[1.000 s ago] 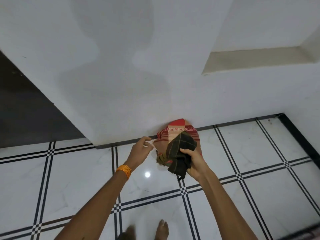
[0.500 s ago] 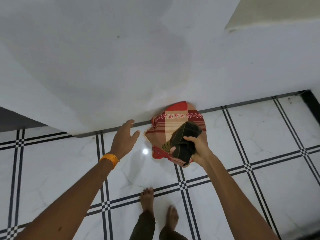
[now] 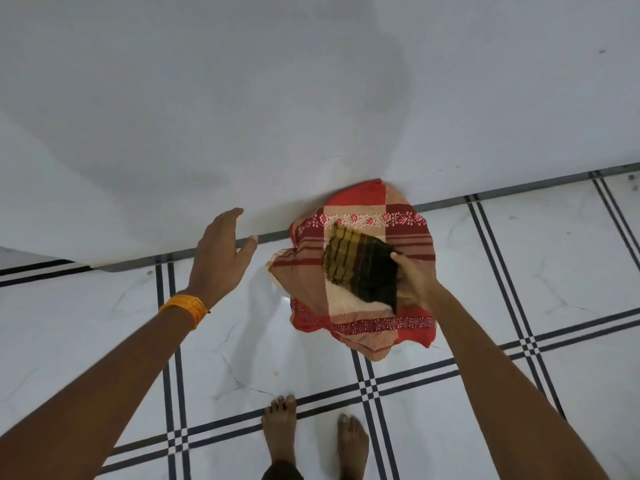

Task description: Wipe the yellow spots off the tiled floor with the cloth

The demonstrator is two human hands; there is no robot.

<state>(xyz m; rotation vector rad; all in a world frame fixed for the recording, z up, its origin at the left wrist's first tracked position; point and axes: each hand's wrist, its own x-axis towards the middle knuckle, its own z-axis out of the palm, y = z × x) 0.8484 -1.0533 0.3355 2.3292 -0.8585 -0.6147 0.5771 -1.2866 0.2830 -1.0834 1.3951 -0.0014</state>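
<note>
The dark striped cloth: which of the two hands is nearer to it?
Right. The right hand grips the dark striped cloth at its right edge; the left hand is open and apart from it, off to its left.

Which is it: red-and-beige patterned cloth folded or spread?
Spread, loosely rumpled: the red-and-beige patterned cloth shows its broad checked face over the white tiled floor, top edge at the wall.
</note>
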